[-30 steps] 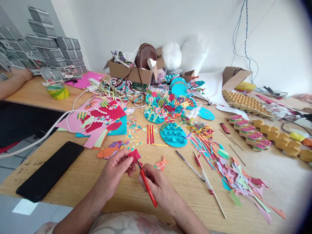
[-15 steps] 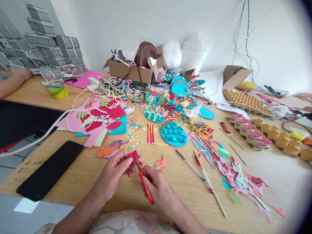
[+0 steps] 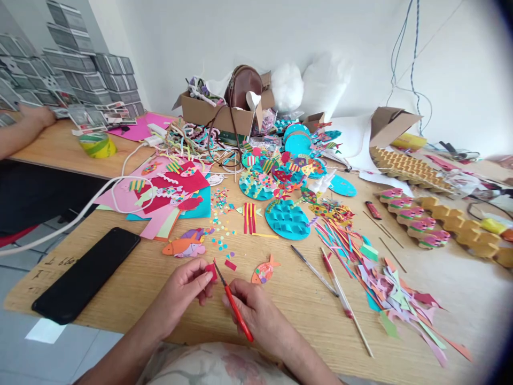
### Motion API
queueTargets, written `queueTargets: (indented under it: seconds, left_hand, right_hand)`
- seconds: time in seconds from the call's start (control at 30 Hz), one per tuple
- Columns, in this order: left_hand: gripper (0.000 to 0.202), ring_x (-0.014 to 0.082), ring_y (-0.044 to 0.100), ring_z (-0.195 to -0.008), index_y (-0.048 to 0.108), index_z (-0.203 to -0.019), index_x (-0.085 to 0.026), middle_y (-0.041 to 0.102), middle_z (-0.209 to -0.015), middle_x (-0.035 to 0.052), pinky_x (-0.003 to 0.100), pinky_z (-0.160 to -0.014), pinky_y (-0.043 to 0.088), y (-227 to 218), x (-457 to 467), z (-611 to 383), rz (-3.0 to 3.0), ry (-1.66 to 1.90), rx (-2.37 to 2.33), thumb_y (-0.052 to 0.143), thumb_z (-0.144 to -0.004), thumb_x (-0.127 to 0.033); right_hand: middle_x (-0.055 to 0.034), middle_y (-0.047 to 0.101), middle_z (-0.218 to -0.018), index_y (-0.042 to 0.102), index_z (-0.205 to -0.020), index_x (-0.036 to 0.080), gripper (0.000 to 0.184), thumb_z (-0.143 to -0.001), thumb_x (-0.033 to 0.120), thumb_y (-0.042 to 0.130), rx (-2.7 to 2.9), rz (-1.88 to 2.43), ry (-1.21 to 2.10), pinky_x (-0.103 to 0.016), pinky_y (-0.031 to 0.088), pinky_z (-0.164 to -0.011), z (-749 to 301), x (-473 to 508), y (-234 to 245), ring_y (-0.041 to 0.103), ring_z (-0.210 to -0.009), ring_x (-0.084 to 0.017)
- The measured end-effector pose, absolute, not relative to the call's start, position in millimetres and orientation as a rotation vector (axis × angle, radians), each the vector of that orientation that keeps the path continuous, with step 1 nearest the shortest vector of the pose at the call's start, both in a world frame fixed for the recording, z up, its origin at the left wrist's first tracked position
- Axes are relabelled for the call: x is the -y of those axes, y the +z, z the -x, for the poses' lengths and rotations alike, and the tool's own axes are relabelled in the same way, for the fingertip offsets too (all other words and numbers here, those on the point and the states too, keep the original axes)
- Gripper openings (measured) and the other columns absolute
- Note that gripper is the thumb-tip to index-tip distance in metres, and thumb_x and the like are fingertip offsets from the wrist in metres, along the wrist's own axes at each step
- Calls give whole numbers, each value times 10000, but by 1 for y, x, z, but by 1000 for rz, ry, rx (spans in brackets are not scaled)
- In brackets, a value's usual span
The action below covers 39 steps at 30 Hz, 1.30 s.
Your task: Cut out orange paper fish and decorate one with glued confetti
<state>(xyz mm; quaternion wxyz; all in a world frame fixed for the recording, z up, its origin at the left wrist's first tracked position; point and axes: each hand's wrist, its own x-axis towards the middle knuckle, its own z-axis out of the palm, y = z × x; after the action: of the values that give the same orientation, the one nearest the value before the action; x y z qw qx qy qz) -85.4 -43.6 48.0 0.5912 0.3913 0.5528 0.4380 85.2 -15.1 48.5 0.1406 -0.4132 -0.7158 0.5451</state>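
A small red piece of paper (image 3: 211, 272) is pinched between the thumb and fingers of my left hand (image 3: 191, 283). My right hand (image 3: 252, 305) grips red-handled scissors (image 3: 236, 307), their blades pointing up and left at the edge of that paper. Just beyond the blades a cut red paper scrap (image 3: 230, 264) lies on the table. An orange paper fish (image 3: 265, 269) with coloured dots rests past my right hand. Beyond my left hand are an orange and purple paper fish (image 3: 180, 246) and scattered paper dots (image 3: 222, 246).
A black phone (image 3: 86, 275) lies at the left edge. Blue decorated discs (image 3: 287, 219) sit mid-table. To the right are a pen (image 3: 315, 270), a wooden stick (image 3: 347, 302), paper strips (image 3: 401, 299) and egg cartons (image 3: 460, 227). Another person's hand (image 3: 38, 115) is at the far left.
A red scrap now lies on the table beyond the scissors, and the piece in my left hand is smaller. Both hands sit slightly lower, and the view has shifted a little.
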Motion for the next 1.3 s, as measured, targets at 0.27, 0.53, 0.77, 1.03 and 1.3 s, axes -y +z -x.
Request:
queueTargets:
  seconds: [0.27, 0.53, 0.77, 1.03, 1.3]
  left_hand:
    - [179, 142, 453, -538, 484, -562, -205, 502, -562, -35, 234, -533, 297, 35, 39, 128, -1546, 678, -1826, 569, -714, -245]
    - [216, 233, 545, -922, 617, -898, -230, 598, -959, 65, 313, -785, 380, 37, 32, 141, -1981, 454, -1815, 420, -828, -175]
    - [257, 192, 559, -895, 578, -954, -207, 568, -981, 46, 300, -749, 435, 45, 3, 76, -2265, 45, -1583, 413, -812, -71]
    - [160, 216, 558, -826, 579, -841, -177, 560, -894, 60, 293, -623, 420, 30, -14, 70, -2313, 17, -1571, 436, -826, -106]
    - [151, 173, 531, -765, 550, -760, -172, 580, -803, 26, 281, -677, 390, 43, -9, 72, -2201, 268, -1539, 437, -808, -86]
  right_hand:
    - [35, 461, -546, 425, -624, 194, 294, -877, 343, 410, 2066, 1304, 1595, -214, 270, -465, -93, 13, 51, 400, -517, -101]
    - [35, 436, -568, 408, -645, 197, 319, -902, 384, 389, 2005, 1267, 1517, -222, 301, -489, -118, 6, 63, 408, -539, -103]
    - [52, 402, -577, 481, -742, 189, 308, -903, 440, 403, 1960, 1271, 1553, -224, 288, -486, -129, 5, 72, 390, -532, -95]
    - [47, 414, -588, 493, -756, 189, 277, -912, 393, 390, 1982, 1258, 1521, -232, 294, -504, -134, 5, 71, 399, -552, -101]
    - [48, 411, -580, 459, -700, 191, 230, -860, 356, 451, 1856, 1294, 1531, -235, 285, -489, -128, 5, 61, 393, -529, -105]
